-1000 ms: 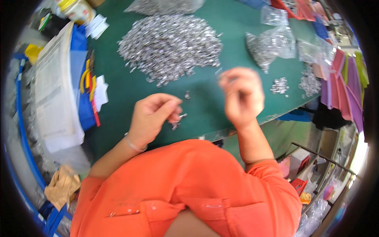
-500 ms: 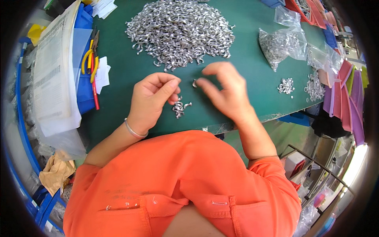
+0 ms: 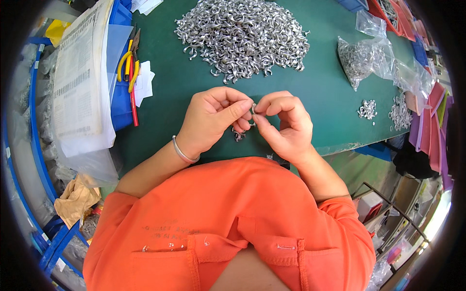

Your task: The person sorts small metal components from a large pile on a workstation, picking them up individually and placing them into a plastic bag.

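Right hand now meets left hand, bagged clips

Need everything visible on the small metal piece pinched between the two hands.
The small metal piece is silvery and shiny, mostly hidden by fingertips, so its exact shape is unclear. The left hand and right hand pinch it between thumbs and forefingers, held just above the green table. A few similar pieces lie on the mat under the hands; the big pile of curled metal parts sits farther out.
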Demonstrator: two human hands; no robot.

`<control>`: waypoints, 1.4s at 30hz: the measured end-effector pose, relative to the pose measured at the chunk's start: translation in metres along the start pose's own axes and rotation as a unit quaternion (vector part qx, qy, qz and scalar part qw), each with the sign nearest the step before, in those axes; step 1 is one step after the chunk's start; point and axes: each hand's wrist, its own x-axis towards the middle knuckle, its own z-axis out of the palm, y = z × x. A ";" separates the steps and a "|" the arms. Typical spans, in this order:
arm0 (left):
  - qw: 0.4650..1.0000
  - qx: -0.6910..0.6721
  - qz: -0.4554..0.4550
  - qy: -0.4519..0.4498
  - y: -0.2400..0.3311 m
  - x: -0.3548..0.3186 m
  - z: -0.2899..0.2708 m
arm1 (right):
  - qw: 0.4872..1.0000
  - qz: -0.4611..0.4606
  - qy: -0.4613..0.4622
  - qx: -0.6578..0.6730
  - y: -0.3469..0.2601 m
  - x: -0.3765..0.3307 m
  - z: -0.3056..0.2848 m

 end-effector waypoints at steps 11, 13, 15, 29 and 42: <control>0.999 -0.013 0.029 -0.008 0.004 -0.002 0.004 | 1.000 -0.009 0.011 0.015 0.001 -0.004 0.001; 0.999 -0.017 0.050 -0.010 0.003 -0.003 0.004 | 0.996 0.036 0.032 0.076 0.000 -0.003 0.002; 0.997 -0.002 0.074 -0.013 0.003 -0.004 0.003 | 0.995 0.048 0.019 0.089 -0.001 -0.003 0.000; 0.981 0.115 0.152 -0.023 0.003 -0.003 0.007 | 0.985 0.053 0.064 0.148 -0.002 -0.009 0.002; 0.834 0.510 0.194 -0.082 0.003 -0.003 -0.009 | 0.931 -0.035 -0.002 -0.362 0.030 0.041 -0.030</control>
